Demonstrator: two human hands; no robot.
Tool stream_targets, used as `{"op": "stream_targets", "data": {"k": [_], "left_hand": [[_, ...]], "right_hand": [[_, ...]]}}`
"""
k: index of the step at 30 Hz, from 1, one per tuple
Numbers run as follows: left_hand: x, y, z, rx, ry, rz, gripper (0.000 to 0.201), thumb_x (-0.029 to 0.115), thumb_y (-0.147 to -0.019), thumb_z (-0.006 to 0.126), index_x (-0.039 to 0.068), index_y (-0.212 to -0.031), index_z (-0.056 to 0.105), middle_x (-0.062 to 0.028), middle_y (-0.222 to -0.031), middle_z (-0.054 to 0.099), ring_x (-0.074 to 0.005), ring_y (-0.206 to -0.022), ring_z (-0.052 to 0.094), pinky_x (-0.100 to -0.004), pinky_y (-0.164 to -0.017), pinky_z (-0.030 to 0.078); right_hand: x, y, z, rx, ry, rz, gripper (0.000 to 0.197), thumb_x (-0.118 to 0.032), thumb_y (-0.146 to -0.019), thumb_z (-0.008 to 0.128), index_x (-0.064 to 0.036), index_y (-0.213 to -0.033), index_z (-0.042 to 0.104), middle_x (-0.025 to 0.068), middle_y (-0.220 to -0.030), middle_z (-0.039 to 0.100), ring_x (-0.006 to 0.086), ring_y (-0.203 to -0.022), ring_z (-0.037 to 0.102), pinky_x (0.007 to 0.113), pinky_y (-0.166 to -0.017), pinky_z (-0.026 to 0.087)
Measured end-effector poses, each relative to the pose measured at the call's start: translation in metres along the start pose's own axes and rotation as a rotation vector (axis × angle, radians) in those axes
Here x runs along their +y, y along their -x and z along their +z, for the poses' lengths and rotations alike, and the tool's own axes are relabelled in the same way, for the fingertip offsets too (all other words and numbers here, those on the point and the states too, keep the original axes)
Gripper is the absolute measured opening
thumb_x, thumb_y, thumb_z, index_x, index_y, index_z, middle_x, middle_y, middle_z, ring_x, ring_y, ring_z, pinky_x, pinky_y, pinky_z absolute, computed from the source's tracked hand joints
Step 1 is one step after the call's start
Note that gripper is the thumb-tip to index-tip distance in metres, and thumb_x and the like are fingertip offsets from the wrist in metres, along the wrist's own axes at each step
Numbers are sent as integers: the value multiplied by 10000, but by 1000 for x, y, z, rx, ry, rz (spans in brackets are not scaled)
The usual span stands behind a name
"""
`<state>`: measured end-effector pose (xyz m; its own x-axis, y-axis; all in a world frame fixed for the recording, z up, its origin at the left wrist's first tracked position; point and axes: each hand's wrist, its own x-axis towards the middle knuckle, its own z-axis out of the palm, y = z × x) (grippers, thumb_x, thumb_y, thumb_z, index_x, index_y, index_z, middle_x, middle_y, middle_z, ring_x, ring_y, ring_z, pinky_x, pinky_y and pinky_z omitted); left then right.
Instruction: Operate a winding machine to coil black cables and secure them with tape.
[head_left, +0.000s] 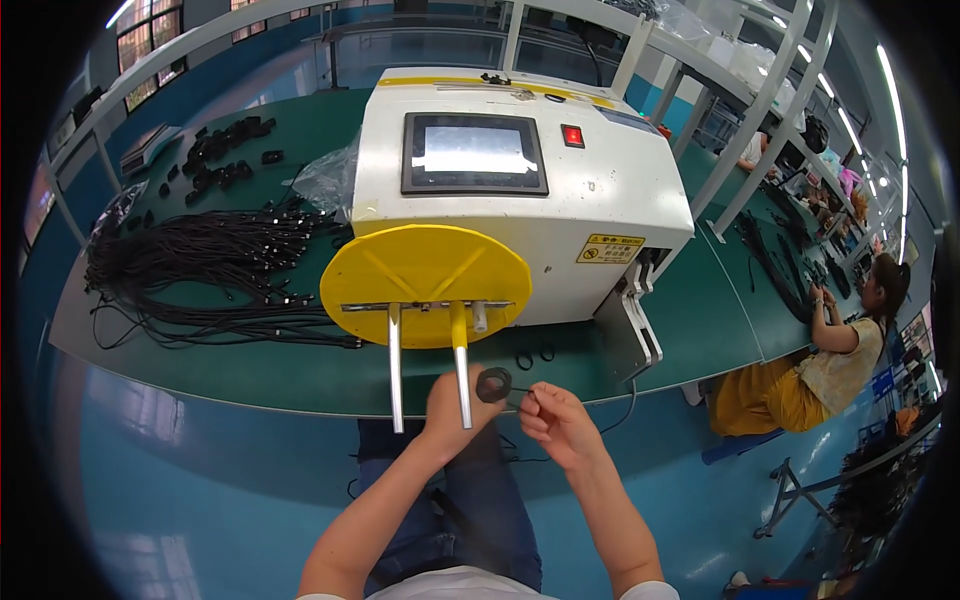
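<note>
So, far left on my feed, a heap of black cables (200,260) lay on the green tabletop (250,372). Next up was a yellow disc (425,260) with two prongs (396,370), on the front of a white machine (600,190). I had the left hand (447,405) partly hidden behind one prong, fingers gripping a small black coil (486,388) by the tabletop's near edge. Just beyond lay two black rings (525,361). My right hand (555,420) pinched the coil's loose end. Way right, a co-worker (838,345) sat.
</note>
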<state>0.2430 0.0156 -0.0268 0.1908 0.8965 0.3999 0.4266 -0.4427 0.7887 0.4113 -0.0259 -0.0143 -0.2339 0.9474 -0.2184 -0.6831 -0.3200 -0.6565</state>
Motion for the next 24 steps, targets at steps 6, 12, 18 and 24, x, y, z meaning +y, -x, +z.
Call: {"op": "stream_targets", "data": {"k": [6, 12, 18, 24], "left_hand": [[-6, 15, -10, -90, -391, 95, 203, 101, -633, 705, 28, -757, 562, -157, -683, 598, -326, -640, 609, -393, -552, 483], [-8, 23, -1, -54, -399, 130, 153, 93, -651, 665, 62, -795, 624, -133, -704, 611, -305, -665, 621, -407, -573, 490], [-1, 23, -19, -63, -129, -21, 181, 75, -645, 692, 50, -789, 585, -136, -707, 603, -316, -650, 605, -397, -575, 473], [13, 33, -20, -2, 98, -81, 242, 67, -641, 729, 26, -724, 505, -132, -639, 557, -322, -581, 556, -372, -534, 433]], "right_hand": [[-1, 16, 2, -19, -67, 128, 229, -122, -919, 529, 18, -1098, 563, 41, -799, 532, 86, -563, 417, 194, -437, 310], [8, 26, 50, 73, 337, 19, 353, -85, -922, 503, 30, -1256, 508, 75, -883, 572, 114, -585, 537, 198, -461, 400], [40, 47, 48, -37, 750, 1, 338, -36, -913, 490, -1, -1246, 534, 89, -970, 591, 148, -692, 626, 228, -548, 490], [39, 36, 22, 88, 352, 64, 314, -15, -886, 530, -16, -1198, 565, 73, -1069, 591, 130, -755, 611, 231, -568, 483]]}}
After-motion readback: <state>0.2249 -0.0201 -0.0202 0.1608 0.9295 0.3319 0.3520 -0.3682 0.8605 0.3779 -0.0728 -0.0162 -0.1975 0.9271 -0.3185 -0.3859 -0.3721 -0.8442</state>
